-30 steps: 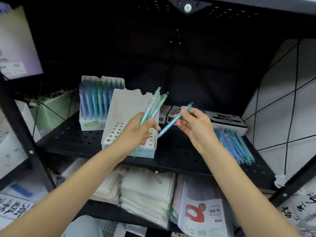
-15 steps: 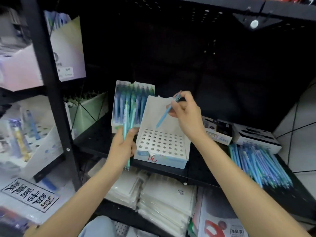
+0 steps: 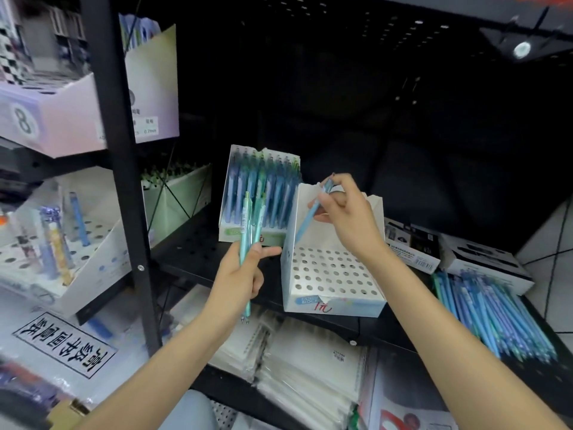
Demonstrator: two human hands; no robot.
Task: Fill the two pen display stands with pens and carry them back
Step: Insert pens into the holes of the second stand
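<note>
White and perforated, the empty cardboard pen stand [image 3: 333,274] sat on the black pegboard shelf [image 3: 192,249]. My right hand [image 3: 348,218] pinched a light-blue pen [image 3: 310,217] slanted above its holes; my left hand [image 3: 240,283] gripped a few teal pens [image 3: 249,231] upright. Behind stood the filled pen stand [image 3: 260,193]; loose blue pens [image 3: 493,315] lay right.

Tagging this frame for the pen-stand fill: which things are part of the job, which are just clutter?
Job:
- right hand pinching a blue pen
- empty stand
- left hand gripping spare pens
- full stand behind
- loose pen pile

Clutter:
- two boxes at right
- notebooks on the lower shelf
- neighbouring rack's stand
- pink carton
</note>
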